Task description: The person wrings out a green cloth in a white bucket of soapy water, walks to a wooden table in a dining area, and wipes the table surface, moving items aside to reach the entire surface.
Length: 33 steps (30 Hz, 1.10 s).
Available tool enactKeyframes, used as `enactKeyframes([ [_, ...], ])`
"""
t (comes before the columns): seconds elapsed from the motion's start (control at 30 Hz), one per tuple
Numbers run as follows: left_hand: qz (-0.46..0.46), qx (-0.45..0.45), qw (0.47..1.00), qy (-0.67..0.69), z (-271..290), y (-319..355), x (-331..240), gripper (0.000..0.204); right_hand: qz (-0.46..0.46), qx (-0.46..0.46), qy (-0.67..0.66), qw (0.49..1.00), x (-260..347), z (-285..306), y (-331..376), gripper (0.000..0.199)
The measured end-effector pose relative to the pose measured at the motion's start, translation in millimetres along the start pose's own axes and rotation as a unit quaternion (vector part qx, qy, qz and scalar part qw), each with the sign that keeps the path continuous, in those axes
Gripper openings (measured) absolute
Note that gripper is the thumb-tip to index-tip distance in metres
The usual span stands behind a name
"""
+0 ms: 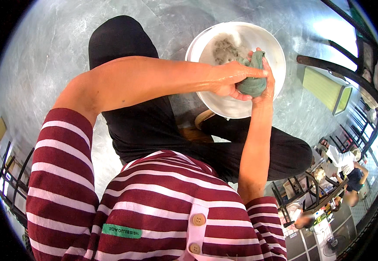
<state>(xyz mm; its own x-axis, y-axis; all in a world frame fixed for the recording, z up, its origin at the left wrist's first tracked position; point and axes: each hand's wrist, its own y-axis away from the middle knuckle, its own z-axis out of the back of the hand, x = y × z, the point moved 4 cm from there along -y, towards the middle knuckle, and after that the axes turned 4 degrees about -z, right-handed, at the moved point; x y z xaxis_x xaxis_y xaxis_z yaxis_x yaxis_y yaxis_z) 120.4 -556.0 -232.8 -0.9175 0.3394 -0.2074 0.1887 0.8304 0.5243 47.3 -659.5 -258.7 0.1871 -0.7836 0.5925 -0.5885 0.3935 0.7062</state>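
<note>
A wet-looking grey-green cloth (251, 86) is bunched up between my two hands, above a round white basin (280, 65). My left hand (232, 79) is closed on its left side, with the thumb lying across the front. Wrapped round the right side is my right hand (265, 82), its fingertips showing over the top. My left forearm is wet and shiny. Inside the basin, left of the cloth, lies a murky grey patch (225, 50); I cannot tell whether it is dirty water or more fabric.
The basin stands on a grey floor (58, 56) beyond my bent, black-trousered legs. A pale green bin (323, 89) lies to the right, beside a dark chair (336, 67). At the lower right several people sit or stand near chairs and a table (323, 230).
</note>
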Motion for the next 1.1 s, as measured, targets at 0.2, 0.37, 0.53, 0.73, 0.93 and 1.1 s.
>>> enactKeyframes([
  [0.2, 0.040, -0.029, 0.974, -0.219, 14.3, -13.2, 0.4, 0.037, -0.003, -0.056, 0.307, 0.950, 13.4, -7.9, -7.2, 0.032],
  [0.37, -0.083, -0.069, 0.868, -0.484, 9.5, -8.2, -16.9, 0.058, -0.020, -0.081, 0.504, 0.860, 18.5, -18.1, -17.3, 0.030],
  [0.53, -0.205, -0.154, 0.810, -0.528, 16.9, -18.0, -15.3, 0.056, -0.006, -0.103, 0.602, 0.792, 24.1, -7.8, -30.6, 0.038],
  [0.73, -0.006, -0.086, 0.985, -0.147, 22.4, -18.5, -16.7, 0.026, -0.064, 0.014, 0.244, 0.967, 48.9, -14.7, 23.0, 0.079],
  [0.93, 0.088, 0.025, 0.989, 0.120, 20.9, -21.4, -26.6, 0.020, 0.171, 0.096, 0.598, 0.777, 67.1, -45.9, 51.3, 0.093],
  [1.1, 0.089, 0.142, 0.986, -0.014, 1.7, -7.3, -32.1, 0.030, 0.386, 0.130, 0.717, 0.566, 68.7, -47.9, 57.0, 0.096],
])
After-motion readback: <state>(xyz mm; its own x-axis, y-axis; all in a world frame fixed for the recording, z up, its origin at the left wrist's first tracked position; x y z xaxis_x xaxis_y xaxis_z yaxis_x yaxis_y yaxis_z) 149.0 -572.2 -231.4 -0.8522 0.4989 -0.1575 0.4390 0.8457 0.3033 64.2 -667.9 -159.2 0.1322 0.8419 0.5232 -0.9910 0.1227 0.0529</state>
